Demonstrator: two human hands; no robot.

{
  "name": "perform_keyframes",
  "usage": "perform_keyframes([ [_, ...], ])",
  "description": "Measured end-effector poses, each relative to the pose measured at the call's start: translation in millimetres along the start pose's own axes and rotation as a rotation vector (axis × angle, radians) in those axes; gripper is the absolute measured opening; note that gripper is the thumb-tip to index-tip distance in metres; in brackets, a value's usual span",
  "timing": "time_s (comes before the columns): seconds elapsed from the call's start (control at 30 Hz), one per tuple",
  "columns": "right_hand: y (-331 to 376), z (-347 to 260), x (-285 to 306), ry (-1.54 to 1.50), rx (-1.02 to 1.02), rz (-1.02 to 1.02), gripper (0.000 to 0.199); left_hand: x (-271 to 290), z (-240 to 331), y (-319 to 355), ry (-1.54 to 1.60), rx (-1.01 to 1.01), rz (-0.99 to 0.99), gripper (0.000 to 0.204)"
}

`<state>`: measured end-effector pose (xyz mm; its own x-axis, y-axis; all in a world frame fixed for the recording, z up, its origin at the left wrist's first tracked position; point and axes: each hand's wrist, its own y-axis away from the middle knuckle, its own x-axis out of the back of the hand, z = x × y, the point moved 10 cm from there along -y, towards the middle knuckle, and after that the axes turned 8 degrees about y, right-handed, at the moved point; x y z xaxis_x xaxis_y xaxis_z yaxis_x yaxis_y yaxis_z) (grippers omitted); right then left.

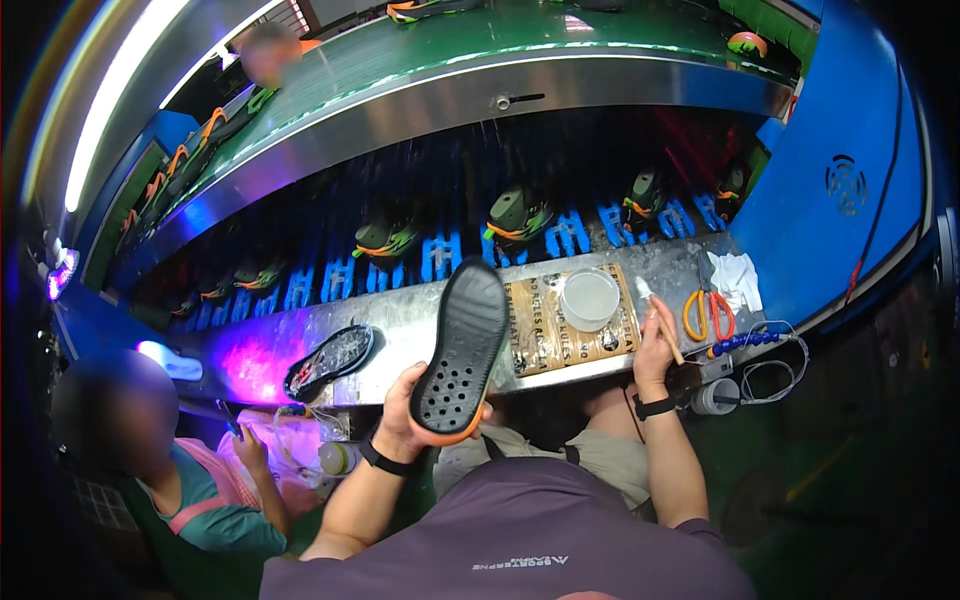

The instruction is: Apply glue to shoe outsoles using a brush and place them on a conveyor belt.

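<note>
My left hand grips a black shoe sole by its heel end, fingers wrapped round the orange edge. The sole is tilted up over the bench, its inner side with round holes at the heel facing me. In my right hand is a brush with a wooden handle and white bristles, its tip pointing away from me. Between the hands, a bowl of pale liquid stands on printed brown cardboard. Another dark sole lies on the bench to the left.
Scissors with orange and red handles and a white cloth lie at the bench's right. Beyond the bench, several shoes sit on blue supports. A green belt runs above. A co-worker sits at left; blue housing rises right.
</note>
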<state>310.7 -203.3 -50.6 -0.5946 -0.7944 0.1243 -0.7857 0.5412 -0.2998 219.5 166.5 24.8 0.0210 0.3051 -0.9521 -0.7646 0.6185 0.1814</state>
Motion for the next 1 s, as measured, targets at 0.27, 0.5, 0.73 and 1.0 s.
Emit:
perform_keyframes([
  [0.27, 3.8, -45.6, -15.5, 0.175, 0.228, -0.054, 0.023, -297.3, 88.7, -151.7, -0.253, -0.118, -0.424, 0.076],
  [0.5, 6.9, -24.6, -10.9, 0.226, 0.139, -0.075, 0.027, -313.1, 173.3, -194.2, -0.930, -0.718, -0.212, 0.051],
  [0.73, 7.0, -34.9, -16.5, 0.251, 0.221, -0.071, 0.026, -266.5, 405.5, -36.3, -2.048, -1.546, 0.731, 0.038],
  [1.0, 13.1, -52.9, -16.7, 0.338, 0.259, -0.036, 0.024, -175.1, 602.1, 60.9, -2.542, -0.497, 1.817, 0.050],
])
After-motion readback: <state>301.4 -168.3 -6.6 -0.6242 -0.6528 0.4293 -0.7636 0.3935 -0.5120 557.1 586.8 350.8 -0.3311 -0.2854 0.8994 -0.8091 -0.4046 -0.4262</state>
